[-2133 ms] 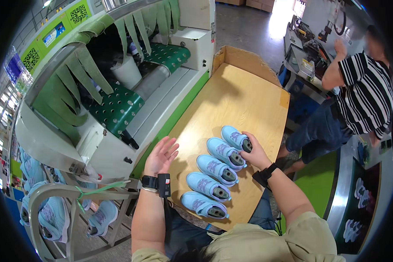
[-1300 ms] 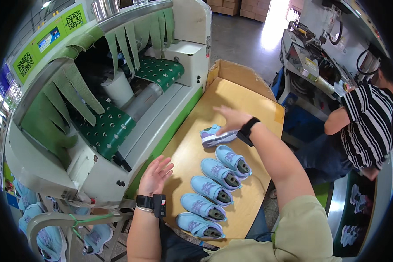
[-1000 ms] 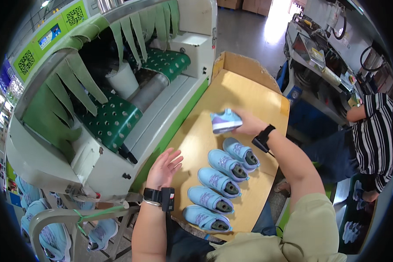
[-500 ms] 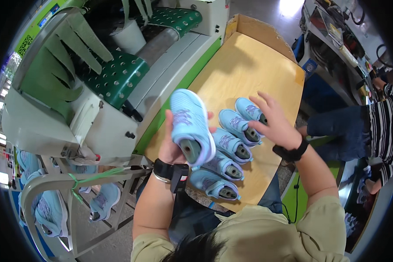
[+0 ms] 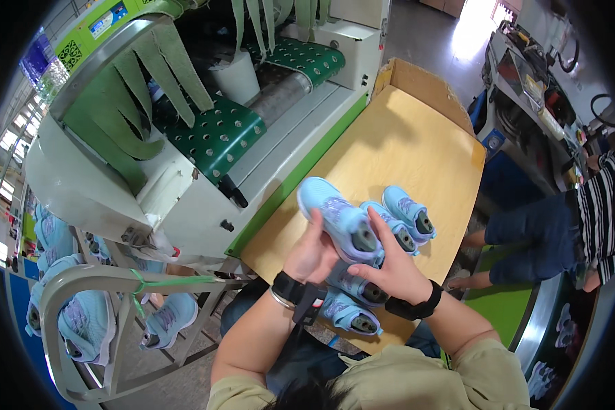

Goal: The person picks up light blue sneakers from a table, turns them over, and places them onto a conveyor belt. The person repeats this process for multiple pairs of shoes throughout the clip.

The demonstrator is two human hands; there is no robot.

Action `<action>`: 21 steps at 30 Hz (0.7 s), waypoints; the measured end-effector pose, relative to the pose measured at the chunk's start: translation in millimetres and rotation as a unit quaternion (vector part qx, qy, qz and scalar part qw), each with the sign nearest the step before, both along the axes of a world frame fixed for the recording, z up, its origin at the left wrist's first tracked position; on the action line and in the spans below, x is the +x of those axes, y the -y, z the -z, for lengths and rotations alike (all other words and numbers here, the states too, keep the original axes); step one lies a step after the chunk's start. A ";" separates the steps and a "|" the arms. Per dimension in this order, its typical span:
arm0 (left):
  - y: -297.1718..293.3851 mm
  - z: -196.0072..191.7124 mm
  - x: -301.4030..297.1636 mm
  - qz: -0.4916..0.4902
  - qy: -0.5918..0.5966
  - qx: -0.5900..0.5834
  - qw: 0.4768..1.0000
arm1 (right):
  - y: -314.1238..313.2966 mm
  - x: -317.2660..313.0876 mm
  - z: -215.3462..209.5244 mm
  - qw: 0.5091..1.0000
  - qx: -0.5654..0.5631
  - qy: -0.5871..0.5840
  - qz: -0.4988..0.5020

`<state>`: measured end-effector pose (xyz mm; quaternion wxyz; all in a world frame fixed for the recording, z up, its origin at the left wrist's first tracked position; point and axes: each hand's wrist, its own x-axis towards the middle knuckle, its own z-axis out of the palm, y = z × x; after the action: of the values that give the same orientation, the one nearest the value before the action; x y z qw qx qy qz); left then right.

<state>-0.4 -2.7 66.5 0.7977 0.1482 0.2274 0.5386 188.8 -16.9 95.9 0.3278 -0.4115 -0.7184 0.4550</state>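
A small light-blue sneaker [image 5: 338,219] with a purple pattern is held up above the wooden table [image 5: 396,137]. My left hand [image 5: 311,253] grips it from below at its side. My right hand [image 5: 389,266] holds it at the heel end, fingers along its collar. Under my hands several more light-blue sneakers [image 5: 406,215] lie in a row on the table, partly hidden by my hands. Both wrists wear black bands.
A green perforated conveyor belt [image 5: 219,133] with hanging green strip curtains runs along the table's left. A metal rack [image 5: 102,301] with more blue sneakers stands at lower left. A person in a striped shirt [image 5: 598,212] sits at right by another workbench.
My right hand lifted one sneaker from the far end of the row and brought it toward me. My left hand rose off the table and took hold of it too.
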 end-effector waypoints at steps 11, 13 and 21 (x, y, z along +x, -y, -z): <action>3.6 0.5 -17.3 0.034 -0.264 0.166 0.950 | 1.3 32.0 7.6 0.985 -0.128 -0.112 0.035; 1.5 -0.1 -17.1 0.038 -0.255 0.154 0.954 | 3.8 32.7 5.6 0.965 -0.192 -0.174 0.039; -1.3 -15.8 -19.8 0.027 -0.224 0.161 0.961 | 5.0 32.7 8.9 0.907 -0.309 -0.281 0.051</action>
<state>-20.2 -1.4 82.3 0.7062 0.3977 0.3069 0.4989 221.4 -21.9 87.0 0.3952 -0.3838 -0.3976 0.7338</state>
